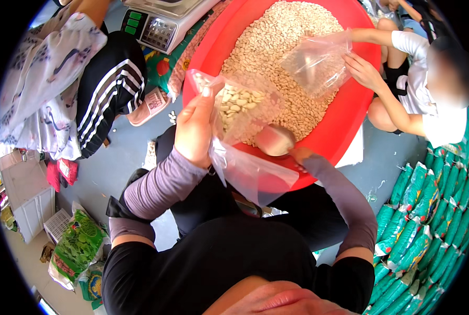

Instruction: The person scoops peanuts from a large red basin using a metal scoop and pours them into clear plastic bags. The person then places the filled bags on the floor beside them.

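A large red plastic basin (346, 134) stands in front of me, heaped with pale seeds (274, 43) that look like pumpkin seeds. My left hand (195, 126) grips a clear plastic bag (258, 173) over the basin's near left side. Pale seeds (238, 100) show through the bag's upper part, while its lower part hangs loose over the rim. My right hand (302, 156) is closed around the handle end of a scoop (274, 140), low at the near rim. The scoop's bowl is blurred, and I cannot tell what it holds.
Across the basin a person's hand (362, 71) holds another clear bag (317, 65). A digital scale (159, 29) stands at the far left, near a person's striped trouser leg (112, 94). Green packed bags (419, 220) are stacked right; a green printed sack (79, 240) lies left.
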### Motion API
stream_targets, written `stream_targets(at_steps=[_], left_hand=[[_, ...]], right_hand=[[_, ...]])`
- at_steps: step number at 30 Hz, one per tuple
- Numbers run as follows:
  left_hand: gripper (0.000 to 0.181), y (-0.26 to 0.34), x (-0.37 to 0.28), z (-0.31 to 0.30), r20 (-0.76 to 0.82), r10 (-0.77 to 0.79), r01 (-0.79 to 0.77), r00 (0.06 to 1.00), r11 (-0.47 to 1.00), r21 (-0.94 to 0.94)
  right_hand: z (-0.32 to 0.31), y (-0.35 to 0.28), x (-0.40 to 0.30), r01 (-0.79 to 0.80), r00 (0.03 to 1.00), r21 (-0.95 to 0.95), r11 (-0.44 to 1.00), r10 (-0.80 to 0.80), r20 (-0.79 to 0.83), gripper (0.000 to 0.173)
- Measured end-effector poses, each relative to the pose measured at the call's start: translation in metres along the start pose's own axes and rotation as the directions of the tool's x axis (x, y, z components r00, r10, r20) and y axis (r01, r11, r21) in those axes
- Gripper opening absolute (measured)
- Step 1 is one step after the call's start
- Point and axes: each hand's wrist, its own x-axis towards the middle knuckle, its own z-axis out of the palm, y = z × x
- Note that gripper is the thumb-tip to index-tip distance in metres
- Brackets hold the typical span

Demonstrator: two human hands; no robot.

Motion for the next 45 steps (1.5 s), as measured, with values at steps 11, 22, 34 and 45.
stream_targets(at_steps=[11, 22, 34, 45], left_hand=[[0.045, 0.017, 0.003, 0.018, -0.087, -0.213, 0.218, 0.973, 0.974, 0.056], [0.041, 0.013, 0.003, 0.014, -0.046, -0.014, 0.021, 0.999, 0.984, 0.174], [0.038, -0.010, 0.001, 0.009, 0.066, 0.089, -0.104, 0.994, 0.950, 0.293], [0.040, -0.049, -0.001, 0.017, 0.183, 0.187, -0.253, 0.965, 0.847, 0.468]], right_hand=[[0.129, -0.159, 0.219, 0.620, 0.720, 0.326, 0.714, -0.353, -0.597, 0.052], [0.001, -0.129, 0.184, 0.780, 0.595, 0.358, 0.513, -0.432, -0.678, 0.046], [-0.064, -0.026, -0.126, 0.572, 0.814, 0.455, 0.682, -0.403, -0.418, 0.041], [-0.011, -0.053, -0.195, 0.474, 0.881, 0.126, 0.872, -0.466, -0.085, 0.041]])
